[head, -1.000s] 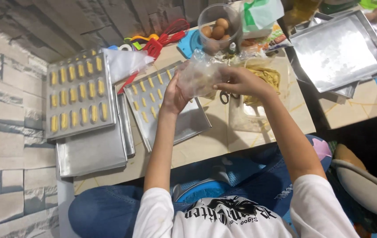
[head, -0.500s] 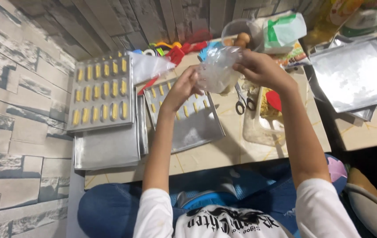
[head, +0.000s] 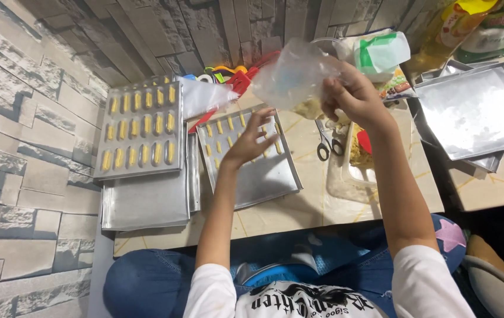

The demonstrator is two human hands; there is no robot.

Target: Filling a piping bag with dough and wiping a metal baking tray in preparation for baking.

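Right hand (head: 355, 97) up above the table (head: 299, 212), clenched around the gathered end of a clear plastic piping bag (head: 296, 76). Bag bulging out to the left of the fist and slightly above it, a lump of pale yellow dough sitting low in it, right next to the knuckles. Held in the air over the gap between the middle tray (head: 258, 168) and the scissors (head: 324, 144), touching neither.

Left hand (head: 250, 141) lower down and released, fingers spread, palm turned toward the bag but clear of it, gripping nothing. Hovering over the middle tray, with a few short yellow dough strips (head: 219, 126) showing around the fingers along the tray's far edge.

Over on the left, a full tray (head: 140, 126) lined with neat rows of yellow strips, stacked on an empty tray (head: 146, 203) beneath it. Just behind, a second piping bag (head: 205, 97) lying flat, tip pointing right, beside red plastic tools (head: 246, 76).

On the right, a bare metal tray (head: 476, 112) resting on others. Clear container (head: 352, 171) with yellow dough and something red, directly below the right forearm. Wrapped white and green packet (head: 381, 50) beyond the bag, at the far side of the table.
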